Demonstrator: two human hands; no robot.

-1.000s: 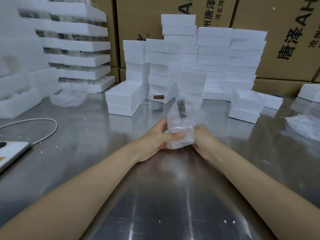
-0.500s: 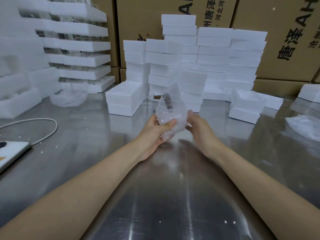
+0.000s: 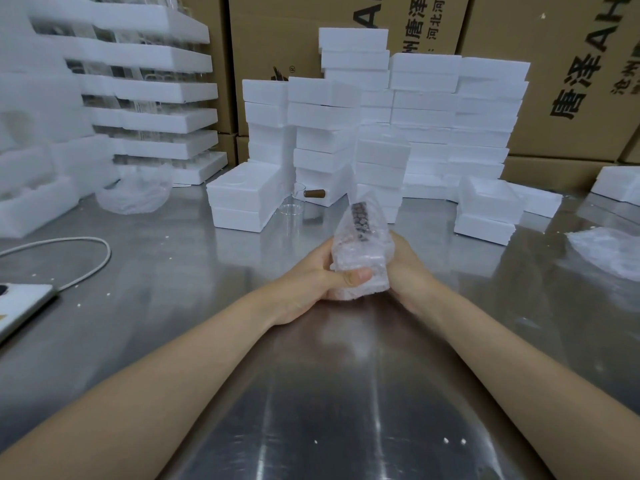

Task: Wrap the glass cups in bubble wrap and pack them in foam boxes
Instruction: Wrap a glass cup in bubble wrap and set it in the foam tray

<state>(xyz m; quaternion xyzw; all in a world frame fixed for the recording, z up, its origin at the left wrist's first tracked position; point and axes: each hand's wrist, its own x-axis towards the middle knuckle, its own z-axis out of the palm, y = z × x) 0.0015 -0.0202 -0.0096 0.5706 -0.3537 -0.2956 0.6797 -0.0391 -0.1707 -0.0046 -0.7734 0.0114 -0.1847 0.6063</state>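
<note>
Bubble-wrapped cup [image 3: 360, 249] lower, nearer than before; left hand [image 3: 308, 282], right hand [image 3: 407, 270] both grip it.

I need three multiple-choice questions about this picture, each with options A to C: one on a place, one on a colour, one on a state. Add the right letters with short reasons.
1. Where does the bare glass cup stand?
A. on the steel table, beside a foam box
B. inside that foam box
C. on top of that foam box

2. What colour is the cable?
A. red
B. white
C. black

3. How is the bubble-wrapped cup?
A. lying in a foam box
B. lying free on the table
C. gripped by both hands

Answers:
1 A, it stands on the table just right of the box.
2 B, its loop is white.
3 C, the left hand and right hand curl round it.
</note>
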